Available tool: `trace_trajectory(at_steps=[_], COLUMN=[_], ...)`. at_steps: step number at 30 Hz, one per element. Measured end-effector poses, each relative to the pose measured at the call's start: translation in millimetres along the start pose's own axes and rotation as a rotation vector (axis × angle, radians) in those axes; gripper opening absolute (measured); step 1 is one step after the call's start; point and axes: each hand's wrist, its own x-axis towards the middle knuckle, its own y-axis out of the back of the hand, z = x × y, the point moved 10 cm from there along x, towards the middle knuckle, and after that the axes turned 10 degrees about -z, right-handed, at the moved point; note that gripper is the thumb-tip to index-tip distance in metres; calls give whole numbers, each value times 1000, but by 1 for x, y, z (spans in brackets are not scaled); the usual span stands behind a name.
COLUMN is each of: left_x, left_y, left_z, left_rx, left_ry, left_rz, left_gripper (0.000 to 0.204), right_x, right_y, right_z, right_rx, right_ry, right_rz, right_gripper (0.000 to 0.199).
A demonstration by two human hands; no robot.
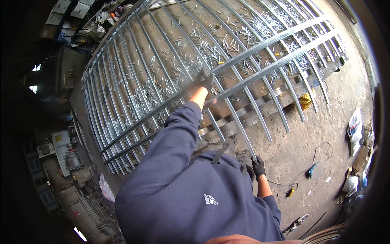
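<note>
Left arm point(178, 122): reaching far forward, across the body's front
Left hand point(206, 80): dark-gloved, blurred, finger closure not clear
Right arm point(268, 195): kept low, beside the body
Right hand point(258, 167): dark-gloved, curled closed

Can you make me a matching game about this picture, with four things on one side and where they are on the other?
Things
1. left hand
2. right hand
3. blue tool
4. sweatshirt

Places
A. on the floor
B. at a long rail that crosses the others
C. on the person's body
D. at the near end of a bar

Right pairs: 1-B, 2-D, 3-A, 4-C
</note>
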Motion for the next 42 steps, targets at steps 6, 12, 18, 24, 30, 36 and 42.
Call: trace_trajectory(at_steps=[6, 12, 18, 24, 30, 36, 42], left_x=[16, 3, 39, 97, 94, 87, 71], left_y=[-26, -22, -36, -80, -84, -74, -73], left_z=[-16, -12, -29, -55, -68, -63, -53], left_rx=[142, 219, -632, -1204, -1068, -1092, -1016], left_ry=[38, 2, 223, 453, 499, 462, 353], left_rz=[-235, -296, -432, -391, -416, -411, -378], left_gripper=[88, 88, 95, 50, 39, 43, 48], right_x=[71, 71, 83, 86, 63, 68, 133], right_y=[-38, -39, -39, -44, -41, -41, -78], right_z=[-68, -58, -49, -47, -80, -105, -118], right_rx=[-97, -12, -41, 20, -57, -151, -206], right_ry=[57, 67, 97, 93, 112, 148, -41], right_rz=[76, 83, 77, 26, 109, 114, 64], right_gripper=[34, 35, 19, 23, 28, 32, 21])
